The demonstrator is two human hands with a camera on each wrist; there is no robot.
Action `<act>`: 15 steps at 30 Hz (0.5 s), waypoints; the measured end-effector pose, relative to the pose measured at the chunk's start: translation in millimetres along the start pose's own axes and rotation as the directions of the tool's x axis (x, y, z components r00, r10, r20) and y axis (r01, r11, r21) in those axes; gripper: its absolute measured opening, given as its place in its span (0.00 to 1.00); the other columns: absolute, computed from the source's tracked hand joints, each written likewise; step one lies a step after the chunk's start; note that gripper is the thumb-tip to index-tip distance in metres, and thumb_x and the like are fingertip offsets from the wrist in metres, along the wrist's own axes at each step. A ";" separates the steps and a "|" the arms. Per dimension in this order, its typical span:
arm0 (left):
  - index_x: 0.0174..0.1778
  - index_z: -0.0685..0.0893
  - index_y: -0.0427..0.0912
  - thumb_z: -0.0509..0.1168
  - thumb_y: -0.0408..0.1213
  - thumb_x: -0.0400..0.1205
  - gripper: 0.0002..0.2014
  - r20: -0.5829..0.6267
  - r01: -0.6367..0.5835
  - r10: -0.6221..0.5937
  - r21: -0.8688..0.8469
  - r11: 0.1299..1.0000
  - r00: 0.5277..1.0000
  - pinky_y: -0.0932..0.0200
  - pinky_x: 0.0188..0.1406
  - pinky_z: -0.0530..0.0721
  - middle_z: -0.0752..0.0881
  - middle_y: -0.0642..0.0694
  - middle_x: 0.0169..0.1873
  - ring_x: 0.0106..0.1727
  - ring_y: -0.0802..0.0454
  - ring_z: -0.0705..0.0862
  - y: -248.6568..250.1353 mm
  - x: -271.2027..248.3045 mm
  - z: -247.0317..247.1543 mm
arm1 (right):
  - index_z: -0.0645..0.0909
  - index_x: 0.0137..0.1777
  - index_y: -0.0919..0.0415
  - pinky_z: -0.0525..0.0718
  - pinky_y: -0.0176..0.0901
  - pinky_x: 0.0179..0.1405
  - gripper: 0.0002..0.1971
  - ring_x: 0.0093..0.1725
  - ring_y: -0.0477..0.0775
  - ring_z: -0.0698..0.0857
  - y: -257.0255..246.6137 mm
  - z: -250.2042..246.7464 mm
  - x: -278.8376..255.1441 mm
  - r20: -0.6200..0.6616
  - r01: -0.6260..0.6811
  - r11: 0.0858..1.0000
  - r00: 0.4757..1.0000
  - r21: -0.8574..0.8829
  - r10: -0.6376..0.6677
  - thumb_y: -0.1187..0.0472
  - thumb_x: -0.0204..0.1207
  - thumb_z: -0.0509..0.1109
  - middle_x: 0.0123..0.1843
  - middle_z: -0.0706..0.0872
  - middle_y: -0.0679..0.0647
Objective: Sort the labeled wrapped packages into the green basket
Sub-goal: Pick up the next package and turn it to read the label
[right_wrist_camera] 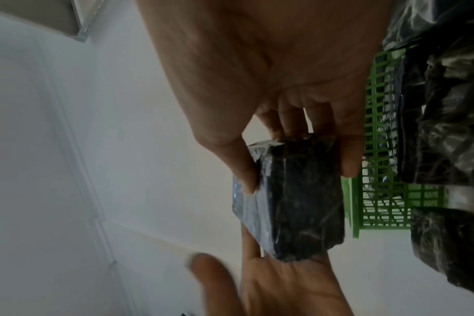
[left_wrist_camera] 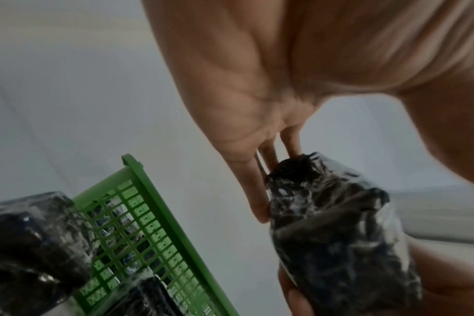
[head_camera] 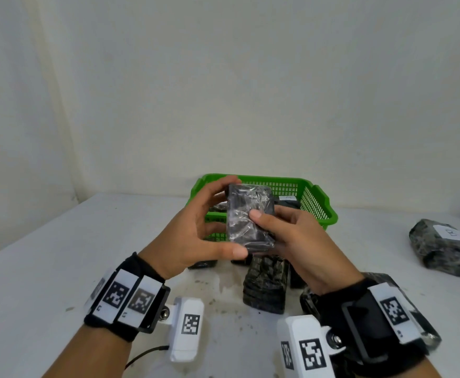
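Observation:
A dark package in clear wrap [head_camera: 248, 214] is held up by both hands just in front of the green basket [head_camera: 319, 197]. My left hand [head_camera: 223, 216] grips its left side, with fingers over the top and the thumb under the bottom corner. My right hand [head_camera: 278, 225] grips the right side, thumb pressed on the front face. No label shows on the face turned to me. The left wrist view has my left fingers [left_wrist_camera: 260, 192] on the package [left_wrist_camera: 338, 224]. In the right wrist view my right hand [right_wrist_camera: 298, 158] pinches the package [right_wrist_camera: 306, 192]. A labeled package [head_camera: 287, 199] lies in the basket.
Another wrapped package [head_camera: 267, 287] lies on the white table [head_camera: 59, 255] below my hands, with more dark packages around it. A larger wrapped package with a white label [head_camera: 441, 246] sits at the far right. A wall stands close behind the basket.

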State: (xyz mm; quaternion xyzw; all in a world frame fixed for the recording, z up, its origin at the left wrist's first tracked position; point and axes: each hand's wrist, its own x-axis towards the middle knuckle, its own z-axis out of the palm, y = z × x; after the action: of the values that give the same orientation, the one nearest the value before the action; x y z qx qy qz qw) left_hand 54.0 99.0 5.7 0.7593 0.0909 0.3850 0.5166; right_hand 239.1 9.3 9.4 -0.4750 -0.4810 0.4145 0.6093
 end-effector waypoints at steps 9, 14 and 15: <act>0.70 0.80 0.41 0.77 0.34 0.71 0.29 -0.236 -0.088 0.111 0.104 0.991 0.965 0.48 0.65 0.85 0.86 0.44 0.64 0.66 0.46 0.85 0.2 2.2 2.0 | 0.82 0.73 0.45 0.90 0.50 0.62 0.42 0.60 0.46 0.92 5.1 -1.0 3.7 -0.083 0.057 0.981 0.994 -0.188 -0.074 0.39 0.57 0.91 0.65 0.91 0.47; 0.67 0.80 0.37 0.77 0.18 0.70 0.30 -0.181 -0.135 0.169 0.188 0.973 0.969 0.49 0.69 0.83 0.86 0.44 0.63 0.67 0.47 0.85 0.8 2.1 6.4 | 0.90 0.64 0.54 0.89 0.58 0.69 0.34 0.61 0.65 0.92 -2.9 -1.0 0.5 -0.004 -0.042 0.998 0.999 -0.054 0.042 0.31 0.65 0.77 0.61 0.94 0.56; 0.66 0.80 0.37 0.78 0.18 0.69 0.30 -0.160 -0.138 0.172 0.206 0.969 0.972 0.48 0.70 0.82 0.86 0.45 0.63 0.67 0.47 0.84 1.6 1.8 7.1 | 0.91 0.63 0.55 0.88 0.59 0.70 0.31 0.62 0.65 0.92 -3.6 -0.1 -0.4 0.012 -0.039 0.998 0.999 -0.040 0.040 0.34 0.68 0.75 0.59 0.95 0.57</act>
State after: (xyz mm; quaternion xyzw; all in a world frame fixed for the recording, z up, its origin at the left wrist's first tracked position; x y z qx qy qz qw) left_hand 59.6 94.3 6.7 0.7735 0.1136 0.4797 0.3984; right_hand 239.2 8.1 12.8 -0.4939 -0.4835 0.4196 0.5883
